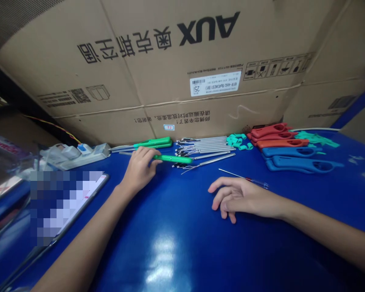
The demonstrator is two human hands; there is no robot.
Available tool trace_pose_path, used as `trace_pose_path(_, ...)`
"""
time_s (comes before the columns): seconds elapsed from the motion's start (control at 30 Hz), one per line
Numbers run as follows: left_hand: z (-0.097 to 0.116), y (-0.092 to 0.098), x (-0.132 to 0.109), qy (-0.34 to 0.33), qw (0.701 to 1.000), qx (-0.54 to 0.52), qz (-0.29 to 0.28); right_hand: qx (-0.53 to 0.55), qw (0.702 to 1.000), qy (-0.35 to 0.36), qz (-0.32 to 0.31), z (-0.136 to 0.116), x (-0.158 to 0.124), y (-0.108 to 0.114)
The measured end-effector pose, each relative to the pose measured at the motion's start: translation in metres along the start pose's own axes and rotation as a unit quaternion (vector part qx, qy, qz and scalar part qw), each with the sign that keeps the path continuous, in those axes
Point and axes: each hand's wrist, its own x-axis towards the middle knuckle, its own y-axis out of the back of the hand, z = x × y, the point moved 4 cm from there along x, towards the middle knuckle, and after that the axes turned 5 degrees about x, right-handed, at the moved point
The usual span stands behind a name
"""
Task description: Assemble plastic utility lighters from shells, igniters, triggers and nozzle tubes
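My left hand is closed round a green-handled tool with a thin metal rod poking out to the left. Just behind it lies another green-handled tool of the same look. To its right is a row of metal tubes with black and white wire ends. My right hand hovers over the blue table with curled fingers apart, holding nothing. Nearest to it lies a slim screwdriver with a clear handle, partly behind the hand.
Blue plastic shells, an orange shell and red shells lie at the right. Teal pieces sit beside the tubes. A power strip and a screen device are at the left. A large cardboard box stands behind.
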Motion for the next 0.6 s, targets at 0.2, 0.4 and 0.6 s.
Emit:
trace_pose_path(0.2,-0.04,0.004,0.029,0.063,0.997,0.051,0.014,0.003,1.0,-0.002,-0.001,0.003,0.002,0.002)
trace_pose_path(0.4,-0.078,-0.003,0.043,0.078,0.993,0.078,-0.046,0.006,1.0,-0.004,-0.001,0.007,0.004,0.007)
trace_pose_path(0.6,-0.092,-0.011,0.049,0.093,0.989,0.081,-0.086,0.009,1.0,-0.006,-0.003,0.007,0.003,0.007)
